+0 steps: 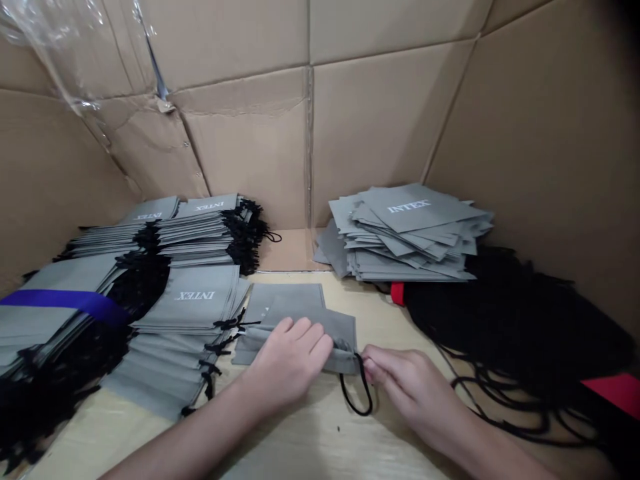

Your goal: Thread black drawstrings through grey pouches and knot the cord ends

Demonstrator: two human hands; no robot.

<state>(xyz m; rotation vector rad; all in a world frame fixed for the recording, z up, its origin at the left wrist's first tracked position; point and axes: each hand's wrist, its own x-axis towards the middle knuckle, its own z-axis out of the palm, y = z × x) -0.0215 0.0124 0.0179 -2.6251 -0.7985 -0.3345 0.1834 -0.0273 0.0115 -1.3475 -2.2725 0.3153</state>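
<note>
A grey fabric pouch [343,328] lies on the table in front of me. My left hand [295,350] is closed over its left part, fingers bent around the fabric. At its right end, my right hand [400,373] pinches the black cord [356,403], which hangs in a loop below the pouch's corner. The fingertips are partly hidden there. Another flat grey piece [300,293] lies beneath and behind the pouch. Left of my left hand, a fanned pile of corded pouches [195,300] shows INTEX lettering.
Stacked grey pieces [410,230] stand at the back right, beside a large bundle of black cords [515,320]. Corded pouch stacks [195,233] fill the back left, one nearer stack under a blue band [65,299]. Cardboard walls [240,147] surround the table.
</note>
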